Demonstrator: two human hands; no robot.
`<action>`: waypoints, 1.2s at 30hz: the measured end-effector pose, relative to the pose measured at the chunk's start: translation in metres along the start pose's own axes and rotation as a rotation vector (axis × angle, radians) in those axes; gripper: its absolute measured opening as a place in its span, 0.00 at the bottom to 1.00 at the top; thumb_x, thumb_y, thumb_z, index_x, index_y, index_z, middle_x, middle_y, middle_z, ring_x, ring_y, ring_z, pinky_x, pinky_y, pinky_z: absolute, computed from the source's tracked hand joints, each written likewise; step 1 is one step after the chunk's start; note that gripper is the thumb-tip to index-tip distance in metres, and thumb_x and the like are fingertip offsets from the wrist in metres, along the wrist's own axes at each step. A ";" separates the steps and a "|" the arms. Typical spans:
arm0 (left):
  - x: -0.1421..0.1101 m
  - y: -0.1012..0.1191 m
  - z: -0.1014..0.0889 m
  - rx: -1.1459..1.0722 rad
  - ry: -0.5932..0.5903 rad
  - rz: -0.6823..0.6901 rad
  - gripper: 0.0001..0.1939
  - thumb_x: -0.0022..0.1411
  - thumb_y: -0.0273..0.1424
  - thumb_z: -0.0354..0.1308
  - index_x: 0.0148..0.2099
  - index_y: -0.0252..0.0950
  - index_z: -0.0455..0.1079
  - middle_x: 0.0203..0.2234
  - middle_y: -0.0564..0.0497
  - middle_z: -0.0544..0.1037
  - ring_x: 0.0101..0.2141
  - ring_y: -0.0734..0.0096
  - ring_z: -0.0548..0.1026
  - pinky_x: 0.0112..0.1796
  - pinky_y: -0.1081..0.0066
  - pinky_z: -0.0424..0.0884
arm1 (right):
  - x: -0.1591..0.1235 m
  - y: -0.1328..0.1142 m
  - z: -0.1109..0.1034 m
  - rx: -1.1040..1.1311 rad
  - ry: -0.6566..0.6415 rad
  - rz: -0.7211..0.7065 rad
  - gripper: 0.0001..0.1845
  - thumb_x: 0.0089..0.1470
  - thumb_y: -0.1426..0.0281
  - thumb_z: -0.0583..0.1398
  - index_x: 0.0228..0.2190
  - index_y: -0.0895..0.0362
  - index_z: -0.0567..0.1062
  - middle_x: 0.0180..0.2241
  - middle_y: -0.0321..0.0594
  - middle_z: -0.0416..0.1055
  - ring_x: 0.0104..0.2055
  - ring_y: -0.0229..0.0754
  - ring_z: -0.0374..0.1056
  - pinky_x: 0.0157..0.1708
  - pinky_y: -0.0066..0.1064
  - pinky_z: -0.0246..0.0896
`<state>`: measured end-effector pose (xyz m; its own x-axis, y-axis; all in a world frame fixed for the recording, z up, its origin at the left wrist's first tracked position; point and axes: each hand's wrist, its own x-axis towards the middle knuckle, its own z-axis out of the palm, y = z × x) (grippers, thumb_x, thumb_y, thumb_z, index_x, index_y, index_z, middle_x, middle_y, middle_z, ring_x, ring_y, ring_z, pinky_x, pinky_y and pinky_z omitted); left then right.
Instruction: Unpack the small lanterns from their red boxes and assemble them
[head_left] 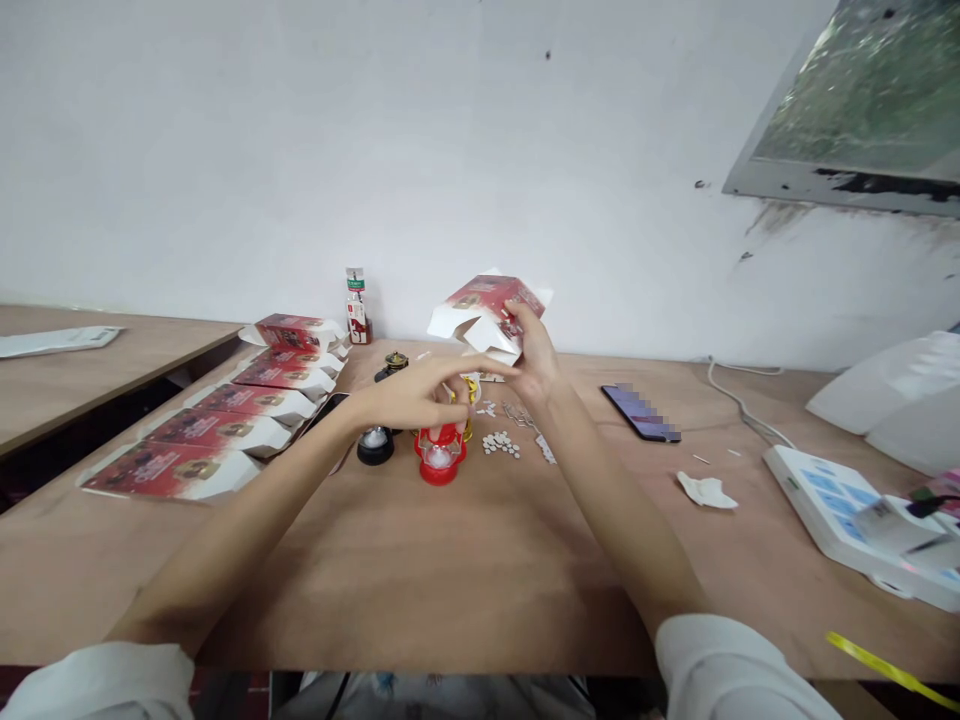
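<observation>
My right hand (pixel 532 355) holds a red-and-white carton (pixel 491 305) up above the table, its white flaps open. My left hand (pixel 420 390) reaches out flat beneath the carton, fingers stretched toward its lower flap, holding nothing. Just below the left hand a small red lantern (pixel 441 452) stands on the wooden table (pixel 465 570), with a black lantern (pixel 375 444) to its left and a gold one partly hidden behind. Small white tablets (pixel 501 443) lie scattered to the right of the red lantern.
A row of several red cartons (pixel 225 425) lies along the left. A phone (pixel 641 411) and crumpled paper (pixel 706 490) lie to the right. A white device (pixel 847 510) sits at the right edge, a small bottle (pixel 357 305) by the wall, a cable (pixel 739 400) behind.
</observation>
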<state>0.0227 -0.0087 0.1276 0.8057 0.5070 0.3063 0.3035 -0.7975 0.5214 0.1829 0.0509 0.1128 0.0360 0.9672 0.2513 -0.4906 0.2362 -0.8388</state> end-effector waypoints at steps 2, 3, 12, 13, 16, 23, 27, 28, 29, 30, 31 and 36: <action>-0.001 0.003 -0.002 0.084 -0.050 0.016 0.28 0.54 0.21 0.50 0.57 0.42 0.63 0.22 0.57 0.75 0.25 0.77 0.73 0.28 0.78 0.69 | 0.001 0.002 0.002 0.013 0.031 0.064 0.10 0.42 0.66 0.59 0.29 0.57 0.69 0.29 0.39 0.73 0.35 0.41 0.70 0.35 0.34 0.68; -0.003 0.006 -0.004 0.116 -0.070 0.019 0.27 0.54 0.21 0.50 0.57 0.43 0.63 0.22 0.58 0.75 0.24 0.77 0.73 0.28 0.78 0.68 | 0.002 0.003 0.002 0.026 0.047 0.096 0.08 0.41 0.68 0.60 0.28 0.57 0.69 0.28 0.39 0.73 0.34 0.41 0.70 0.35 0.33 0.69; -0.034 0.025 -0.053 0.485 0.413 0.120 0.19 0.56 0.34 0.58 0.52 0.43 0.68 0.35 0.51 0.77 0.36 0.69 0.73 0.39 0.68 0.69 | -0.018 -0.012 0.007 -0.066 -0.181 0.224 0.08 0.39 0.72 0.62 0.27 0.59 0.72 0.24 0.39 0.73 0.31 0.42 0.71 0.36 0.35 0.69; -0.036 0.024 -0.056 0.572 0.412 0.131 0.19 0.56 0.35 0.58 0.52 0.45 0.68 0.41 0.50 0.76 0.41 0.66 0.71 0.43 0.64 0.67 | -0.021 -0.013 0.008 -0.087 -0.235 0.243 0.09 0.39 0.70 0.62 0.28 0.59 0.72 0.25 0.39 0.74 0.33 0.44 0.72 0.37 0.36 0.69; -0.039 0.023 -0.062 0.717 0.268 0.148 0.20 0.58 0.35 0.55 0.54 0.49 0.66 0.54 0.52 0.69 0.52 0.59 0.64 0.53 0.56 0.58 | -0.027 -0.012 0.012 -0.132 -0.343 0.259 0.11 0.39 0.68 0.62 0.30 0.58 0.74 0.27 0.40 0.75 0.36 0.45 0.72 0.39 0.36 0.69; -0.034 0.020 -0.048 0.798 0.165 0.093 0.25 0.60 0.27 0.50 0.59 0.50 0.59 0.57 0.53 0.66 0.58 0.60 0.59 0.56 0.53 0.45 | -0.035 -0.010 0.020 -0.245 -0.471 0.191 0.16 0.44 0.60 0.60 0.33 0.57 0.73 0.30 0.39 0.75 0.39 0.45 0.71 0.40 0.36 0.67; -0.028 0.012 -0.049 0.834 0.177 0.031 0.22 0.57 0.30 0.53 0.55 0.45 0.61 0.52 0.50 0.69 0.54 0.60 0.64 0.55 0.55 0.46 | -0.037 -0.012 0.022 -0.396 -0.439 0.204 0.19 0.50 0.55 0.55 0.33 0.57 0.73 0.31 0.43 0.74 0.40 0.48 0.69 0.40 0.40 0.66; -0.030 0.011 -0.053 0.858 0.185 -0.009 0.21 0.56 0.31 0.53 0.53 0.44 0.61 0.49 0.49 0.71 0.51 0.60 0.65 0.54 0.56 0.48 | -0.036 -0.014 0.021 -0.411 -0.433 0.229 0.21 0.51 0.53 0.53 0.33 0.57 0.73 0.31 0.44 0.73 0.40 0.49 0.69 0.40 0.41 0.66; -0.033 0.011 -0.058 0.893 0.205 -0.066 0.21 0.55 0.33 0.54 0.52 0.41 0.62 0.46 0.48 0.71 0.49 0.59 0.67 0.54 0.56 0.49 | -0.035 -0.015 0.019 -0.410 -0.427 0.244 0.22 0.51 0.52 0.53 0.34 0.57 0.73 0.32 0.45 0.73 0.41 0.50 0.69 0.40 0.42 0.66; -0.037 0.010 -0.065 0.937 0.243 -0.138 0.22 0.54 0.35 0.55 0.51 0.39 0.61 0.44 0.47 0.71 0.47 0.58 0.67 0.52 0.56 0.51 | -0.033 -0.017 0.017 -0.396 -0.418 0.240 0.22 0.51 0.52 0.52 0.34 0.57 0.73 0.34 0.46 0.73 0.41 0.50 0.69 0.41 0.42 0.66; -0.043 0.008 -0.072 0.990 0.303 -0.220 0.24 0.53 0.38 0.56 0.51 0.36 0.61 0.43 0.45 0.71 0.46 0.56 0.67 0.51 0.55 0.52 | -0.032 -0.019 0.014 -0.376 -0.405 0.217 0.22 0.51 0.52 0.53 0.35 0.57 0.73 0.36 0.46 0.74 0.43 0.50 0.69 0.42 0.42 0.66; -0.073 -0.021 -0.110 1.156 0.373 -0.638 0.33 0.52 0.47 0.56 0.53 0.29 0.56 0.46 0.35 0.67 0.50 0.41 0.58 0.47 0.46 0.54 | -0.033 -0.032 0.006 -0.345 -0.329 0.091 0.17 0.50 0.57 0.56 0.36 0.56 0.73 0.43 0.45 0.73 0.46 0.46 0.68 0.47 0.40 0.63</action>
<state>-0.0984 0.0070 0.1815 0.2398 0.7958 0.5560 0.9619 -0.1175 -0.2467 0.1921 0.0107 0.1338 -0.2979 0.9180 0.2617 -0.1595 0.2224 -0.9618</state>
